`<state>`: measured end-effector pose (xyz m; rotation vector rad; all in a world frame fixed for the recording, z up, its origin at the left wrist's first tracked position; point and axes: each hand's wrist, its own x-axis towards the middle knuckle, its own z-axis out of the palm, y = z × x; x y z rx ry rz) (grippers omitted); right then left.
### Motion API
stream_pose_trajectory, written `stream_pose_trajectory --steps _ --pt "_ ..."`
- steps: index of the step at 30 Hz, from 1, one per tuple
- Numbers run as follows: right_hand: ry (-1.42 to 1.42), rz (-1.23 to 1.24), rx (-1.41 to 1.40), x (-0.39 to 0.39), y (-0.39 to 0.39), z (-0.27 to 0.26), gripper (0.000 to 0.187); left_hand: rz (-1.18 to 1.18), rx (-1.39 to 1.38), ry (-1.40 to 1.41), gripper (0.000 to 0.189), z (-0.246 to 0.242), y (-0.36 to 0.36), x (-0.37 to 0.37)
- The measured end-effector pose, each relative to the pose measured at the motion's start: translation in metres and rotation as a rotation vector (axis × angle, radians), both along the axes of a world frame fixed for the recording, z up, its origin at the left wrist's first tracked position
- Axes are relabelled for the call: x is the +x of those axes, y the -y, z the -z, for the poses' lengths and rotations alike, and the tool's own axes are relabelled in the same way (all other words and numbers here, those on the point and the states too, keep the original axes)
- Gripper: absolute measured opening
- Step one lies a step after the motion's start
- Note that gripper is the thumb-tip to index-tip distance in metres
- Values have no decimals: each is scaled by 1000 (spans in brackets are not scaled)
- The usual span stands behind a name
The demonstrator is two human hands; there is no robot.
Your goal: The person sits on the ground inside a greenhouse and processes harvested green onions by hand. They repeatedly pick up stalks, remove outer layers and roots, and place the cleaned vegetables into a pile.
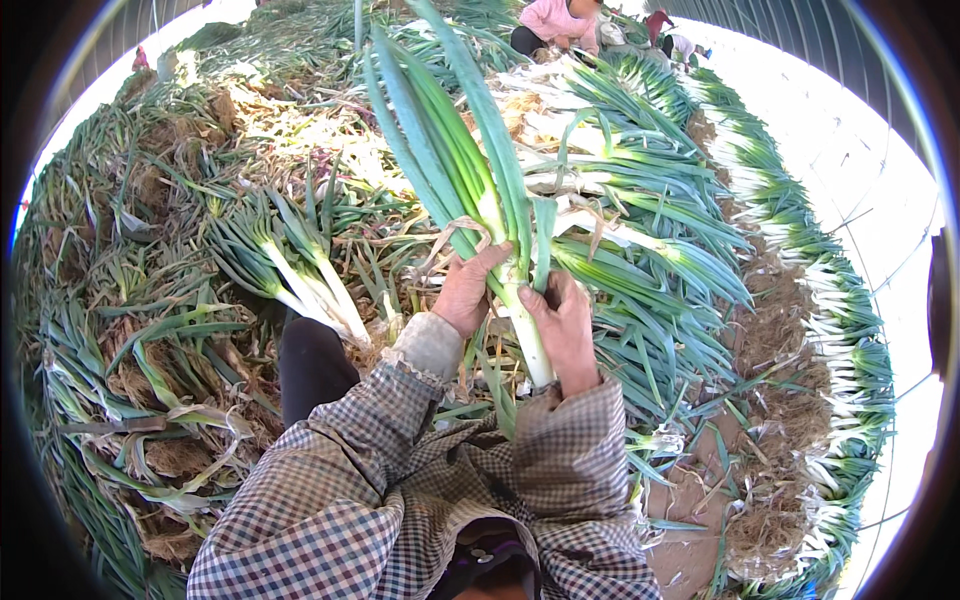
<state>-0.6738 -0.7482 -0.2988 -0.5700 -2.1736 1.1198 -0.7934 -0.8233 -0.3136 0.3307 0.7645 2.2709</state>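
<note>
A large green onion [530,337] with a thick white stalk and long green leaves slants across the middle, its leaves pointing away from me. My left hand [470,291] grips it where the leaves begin, thumb on top. Lower down, my right hand [561,319] pinches a bent outer leaf [543,236] at the side of the stalk. The stalk's root end is hidden by my right sleeve. A dry, papery leaf [459,231] hangs near my left thumb. Left of my hands, a few green onions with clean white stalks [304,281] lie by my dark-clad knee [315,371].
Untrimmed onions with brown roots [176,454] heap up on the left. To my right lies a pile of green onions [645,277], and beyond it a long curved row of onions [832,337] with roots inward. A person in pink [559,26] crouches at the back.
</note>
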Motion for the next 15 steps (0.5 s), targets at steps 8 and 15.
stream_pose_trajectory --steps 8,15 --pt "23 646 -217 179 -1 10 30 -92 -261 -69 36 -6 16 -58" --pt "193 454 215 129 3 -7 58 -38 -89 -63 34 -4 10 -41"
